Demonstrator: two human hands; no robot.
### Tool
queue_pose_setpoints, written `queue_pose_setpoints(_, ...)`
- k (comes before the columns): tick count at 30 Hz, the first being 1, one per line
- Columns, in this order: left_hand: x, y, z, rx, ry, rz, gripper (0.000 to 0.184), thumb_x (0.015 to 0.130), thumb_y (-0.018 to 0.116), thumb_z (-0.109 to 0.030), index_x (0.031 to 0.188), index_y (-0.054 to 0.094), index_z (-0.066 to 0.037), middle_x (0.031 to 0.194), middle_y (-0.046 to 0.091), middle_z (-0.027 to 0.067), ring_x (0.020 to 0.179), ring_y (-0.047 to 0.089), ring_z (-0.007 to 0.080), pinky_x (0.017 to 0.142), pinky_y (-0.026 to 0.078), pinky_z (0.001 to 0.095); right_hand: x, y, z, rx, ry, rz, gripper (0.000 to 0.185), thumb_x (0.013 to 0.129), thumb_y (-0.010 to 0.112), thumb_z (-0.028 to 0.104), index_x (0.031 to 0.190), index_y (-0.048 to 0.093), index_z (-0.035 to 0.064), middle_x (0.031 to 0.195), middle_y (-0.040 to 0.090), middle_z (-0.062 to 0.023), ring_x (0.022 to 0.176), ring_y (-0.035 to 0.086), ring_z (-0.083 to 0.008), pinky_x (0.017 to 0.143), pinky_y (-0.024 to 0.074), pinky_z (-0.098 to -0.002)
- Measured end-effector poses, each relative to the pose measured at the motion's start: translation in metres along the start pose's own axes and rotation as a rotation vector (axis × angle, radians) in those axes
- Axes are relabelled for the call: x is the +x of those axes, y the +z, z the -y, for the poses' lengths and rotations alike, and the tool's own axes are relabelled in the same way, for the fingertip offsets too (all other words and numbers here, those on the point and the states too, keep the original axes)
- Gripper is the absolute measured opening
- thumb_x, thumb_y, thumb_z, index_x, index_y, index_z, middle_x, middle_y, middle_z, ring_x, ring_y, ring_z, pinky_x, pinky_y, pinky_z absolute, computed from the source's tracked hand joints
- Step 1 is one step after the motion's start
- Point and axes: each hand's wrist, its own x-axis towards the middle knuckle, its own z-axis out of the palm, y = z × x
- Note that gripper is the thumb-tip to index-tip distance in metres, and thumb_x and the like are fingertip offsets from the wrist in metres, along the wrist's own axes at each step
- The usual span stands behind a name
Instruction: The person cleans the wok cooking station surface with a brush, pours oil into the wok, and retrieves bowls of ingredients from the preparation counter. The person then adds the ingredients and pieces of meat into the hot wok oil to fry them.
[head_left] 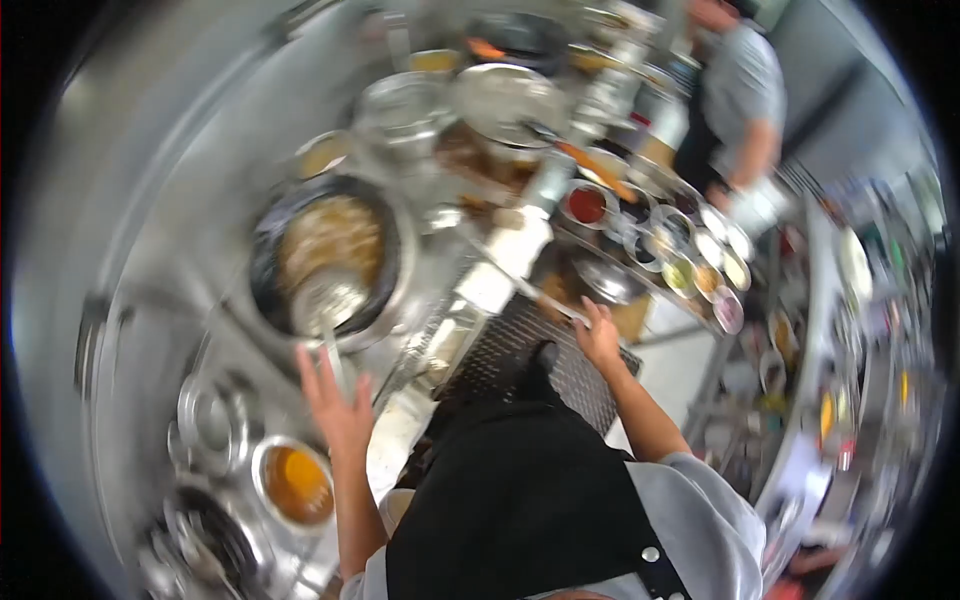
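A dark wok [268, 262] on the metal stove holds pale food in brownish liquid. A round strainer [330, 296] lies in its lower part, with its handle running toward my left hand [338, 402]. The fingers of that hand are spread beside the handle; motion blur hides whether they touch it. My right hand [598, 338] is at the end of a long-handled ladle [520, 284], whose bowl rests toward the stove. Its fingers are partly bent around the handle end, with some blur.
A bowl of orange liquid [297, 484] stands at lower left. Beyond the wok are metal pots [508, 100] and a second wok [520, 40]. Seasoning containers [587, 205] line the right counter. A co-worker [740, 100] stands at upper right. Crowded shelves [800, 400] are on the right.
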Motion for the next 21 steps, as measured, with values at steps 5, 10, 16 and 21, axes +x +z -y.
queue_pose_setpoints(5, 0.000, 0.039, -0.094, -0.403, 0.201, 0.134, 0.066, 0.091, 0.073, -0.018, 0.151, 0.049, -0.002, 0.163, 0.036, 0.0239, 0.148, 0.039, 0.0436, 0.120, 0.034, 0.0476, -0.128, -0.037, -0.086, -0.025, 0.528, 0.166, 0.049, 0.087, 0.073, 0.030, 0.130, 0.068, 0.0074, 0.121, 0.070, -0.0229, 0.111, 0.068, -0.0406, 0.097, 0.0543, -0.0485)
queue_pose_setpoints(10, -0.062, 0.078, -0.138, -0.299, 0.576, 0.974, 0.047, 0.096, 0.069, -0.018, 0.136, 0.062, 0.003, 0.143, 0.060, 0.0230, 0.134, 0.056, 0.0405, 0.110, 0.045, 0.0452, -0.321, -0.021, -0.200, -0.050, 0.772, 0.383, 0.044, 0.086, 0.068, 0.033, 0.117, 0.073, 0.0034, 0.111, 0.072, -0.0261, 0.103, 0.070, -0.0416, 0.097, 0.0548, -0.0460)
queue_pose_setpoints(16, -0.124, 0.100, -0.193, -0.880, 0.106, 1.516, 0.042, 0.105, 0.058, -0.025, 0.132, 0.065, 0.006, 0.140, 0.064, 0.0206, 0.133, 0.058, 0.0311, 0.113, 0.041, 0.0405, -0.501, -0.093, -0.182, 0.292, 1.403, 0.258, 0.048, 0.088, 0.069, 0.034, 0.126, 0.072, 0.0048, 0.102, 0.076, -0.0202, 0.086, 0.075, -0.0344, 0.070, 0.0627, -0.0492)
queue_pose_setpoints(21, -0.182, 0.070, -0.335, -1.036, 0.467, 1.946, 0.055, 0.106, 0.052, -0.037, 0.135, 0.062, 0.009, 0.148, 0.057, 0.0222, 0.142, 0.049, 0.0314, 0.121, 0.031, 0.0406, -0.620, -0.149, -0.182, 0.466, 1.539, 0.101, 0.051, 0.091, 0.069, 0.033, 0.135, 0.067, 0.0080, 0.095, 0.075, -0.0134, 0.074, 0.073, -0.0253, 0.060, 0.0635, -0.0437)
